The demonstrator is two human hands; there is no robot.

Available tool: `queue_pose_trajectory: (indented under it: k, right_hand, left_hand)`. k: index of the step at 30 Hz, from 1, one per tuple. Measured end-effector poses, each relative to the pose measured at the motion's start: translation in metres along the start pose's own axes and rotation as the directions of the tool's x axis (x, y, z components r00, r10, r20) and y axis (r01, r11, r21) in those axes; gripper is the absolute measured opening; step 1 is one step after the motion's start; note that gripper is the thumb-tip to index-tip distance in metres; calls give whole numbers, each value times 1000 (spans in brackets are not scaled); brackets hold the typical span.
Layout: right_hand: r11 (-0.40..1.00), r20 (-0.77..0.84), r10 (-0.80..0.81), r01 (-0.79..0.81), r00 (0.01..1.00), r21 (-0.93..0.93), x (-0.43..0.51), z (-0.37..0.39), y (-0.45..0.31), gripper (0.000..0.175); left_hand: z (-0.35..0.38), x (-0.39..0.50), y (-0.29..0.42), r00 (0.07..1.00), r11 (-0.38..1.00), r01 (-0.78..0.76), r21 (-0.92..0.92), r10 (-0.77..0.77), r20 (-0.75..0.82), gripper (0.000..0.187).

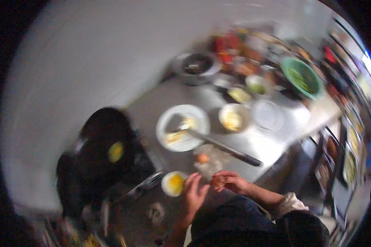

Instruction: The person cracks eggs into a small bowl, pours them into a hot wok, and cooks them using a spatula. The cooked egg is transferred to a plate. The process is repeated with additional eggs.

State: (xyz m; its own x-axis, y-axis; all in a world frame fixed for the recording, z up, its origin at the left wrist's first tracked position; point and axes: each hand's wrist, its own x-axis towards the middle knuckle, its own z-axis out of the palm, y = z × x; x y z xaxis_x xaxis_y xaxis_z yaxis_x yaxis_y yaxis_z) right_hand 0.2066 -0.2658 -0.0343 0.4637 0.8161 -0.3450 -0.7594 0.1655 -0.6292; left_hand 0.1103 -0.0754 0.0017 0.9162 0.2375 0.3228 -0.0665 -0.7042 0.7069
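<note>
A small white bowl point(170, 184) holding yellow egg sits in front of me. My left hand point(193, 195) is at its right side, thumb and fingers apart; blur hides whether the fingertips touch the rim. To the right, my right hand point(233, 182) curls around a brownish piece that looks like an eggshell point(219, 182). Just beyond both hands, a whole brown egg point(203, 158) lies by a crumpled pale wrapping point(215, 160). A white plate point(167, 120) with pale yellow food carries the head of a spatula point(228, 148), whose dark handle points right.
A black pan or cooker point(111, 173) stands left. Farther back are a cup of yellowish food point(233, 117), a clear container point(267, 115), a metal pot point(197, 66) and a green basin of greens point(301, 77). Trays of food point(351, 163) line the right. The view is blurred.
</note>
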Motion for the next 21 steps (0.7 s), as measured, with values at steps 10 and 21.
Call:
queue_pose_trajectory:
  k: [10, 21]
  right_hand:
    - [931, -648, -232, 359, 725, 68, -177, -140, 21, 33]
    - [-254, -594, -444, -730, 671, -635, -239, -404, -6, 33]
  left_hand:
    - [51, 2, 19, 948, 963, 143, -227, -68, 310, 25]
    - [84, -4, 27, 961, 979, 182, -95, -156, 229, 28]
